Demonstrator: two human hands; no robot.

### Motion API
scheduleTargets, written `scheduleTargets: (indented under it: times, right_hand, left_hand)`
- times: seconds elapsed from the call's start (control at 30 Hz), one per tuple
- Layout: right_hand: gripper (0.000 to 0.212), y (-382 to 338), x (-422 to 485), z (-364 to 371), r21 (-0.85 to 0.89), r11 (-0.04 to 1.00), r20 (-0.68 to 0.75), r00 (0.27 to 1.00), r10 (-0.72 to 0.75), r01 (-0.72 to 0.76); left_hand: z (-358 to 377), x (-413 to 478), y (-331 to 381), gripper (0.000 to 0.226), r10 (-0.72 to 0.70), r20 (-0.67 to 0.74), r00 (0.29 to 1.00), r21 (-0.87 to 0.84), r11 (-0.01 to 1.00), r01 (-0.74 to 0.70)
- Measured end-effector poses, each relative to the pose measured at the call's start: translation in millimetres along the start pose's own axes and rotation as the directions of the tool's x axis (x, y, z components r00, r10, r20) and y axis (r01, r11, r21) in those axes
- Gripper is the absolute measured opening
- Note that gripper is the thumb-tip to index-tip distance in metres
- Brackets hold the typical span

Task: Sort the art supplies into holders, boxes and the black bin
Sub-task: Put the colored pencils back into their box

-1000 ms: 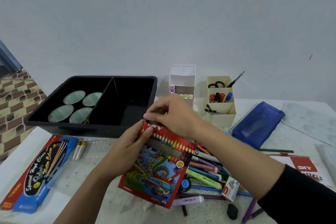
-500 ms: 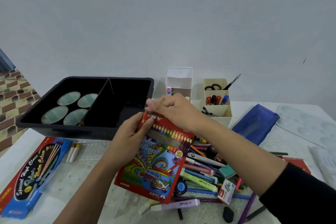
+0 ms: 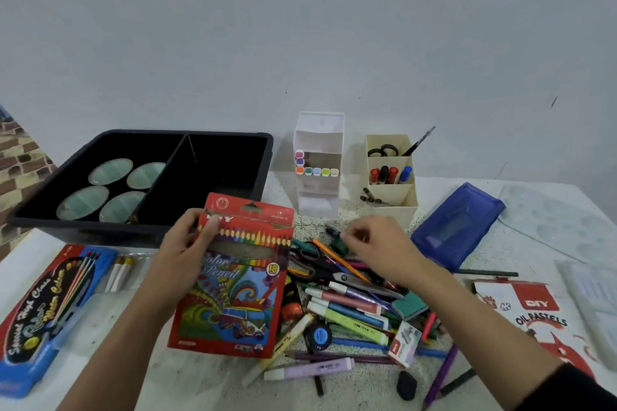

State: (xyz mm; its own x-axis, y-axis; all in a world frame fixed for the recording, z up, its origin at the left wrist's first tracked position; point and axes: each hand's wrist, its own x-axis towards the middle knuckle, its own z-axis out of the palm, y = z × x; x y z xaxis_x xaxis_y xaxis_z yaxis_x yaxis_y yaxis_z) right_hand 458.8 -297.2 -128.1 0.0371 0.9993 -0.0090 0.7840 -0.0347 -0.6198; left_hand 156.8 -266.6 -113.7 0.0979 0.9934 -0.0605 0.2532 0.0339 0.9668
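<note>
Four palettes (image 3: 110, 171) are kept in the bin (image 3: 100, 233), markers (image 3: 384, 174) in the holder (image 3: 397, 213). The pencil box (image 3: 233, 294) is gripped by the left hand (image 3: 183, 253); the hold of the right hand (image 3: 380, 250) cannot be told.

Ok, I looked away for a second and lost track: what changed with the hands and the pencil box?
The right hand let go of the color pencil box and moved right, over the pile of pens; whether it pinches anything is unclear. The left hand still holds the box; the black bin stayed put.
</note>
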Motion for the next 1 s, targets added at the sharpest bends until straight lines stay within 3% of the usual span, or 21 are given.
scheduleTargets:
  times: [0.1,0.2,0.4,0.57,0.67,0.73,0.83,0.9,1.0]
  right_hand:
    - [0.018,10,-3,22,-0.234,0.972,0.115,0.993,-0.005,0.032]
    - [0.028,8,-3,37,-0.419,0.904,0.067,0.996,-0.064,0.086]
    - [0.019,16,6,49,-0.412,0.909,0.059,0.997,-0.042,0.063]
    - [0.015,-4,3,26,-0.028,0.994,-0.142,0.984,-0.111,0.108]
    - [0.015,-42,2,8,0.296,0.932,-0.236,0.961,-0.141,0.209]
    - [0.015,-64,8,3,0.565,0.799,-0.254,0.965,-0.066,0.203]
    - [0.016,-88,24,7,0.879,0.462,-0.169,0.983,0.071,0.117]
    - [0.014,-93,32,17,0.945,0.322,-0.112,0.984,0.140,0.062]
    - [0.013,-95,35,34,0.975,0.222,-0.017,0.989,0.150,-0.016]
  left_hand:
    - [-2,4,-5,0.025,-0.031,0.033,0.999,0.026,0.999,0.030]
    - [1,5,-7,0.022,-0.048,0.068,0.997,0.046,0.998,0.045]
    - [0,2,-7,0.019,-0.061,0.072,0.996,0.045,0.997,0.058]
    - [-4,-4,-2,0.020,-0.067,0.090,0.994,0.027,0.998,0.065]
    - [-3,-7,2,0.021,-0.061,0.114,0.992,0.033,0.998,0.057]
    - [-2,-8,5,0.020,-0.041,0.132,0.990,0.055,0.998,0.034]
    - [-5,-11,12,0.020,-0.014,0.171,0.985,0.074,0.997,0.001]
    - [-7,-14,16,0.021,-0.008,0.214,0.977,0.065,0.998,-0.006]
    - [-7,-21,22,0.021,-0.002,0.245,0.970,0.049,0.999,-0.011]
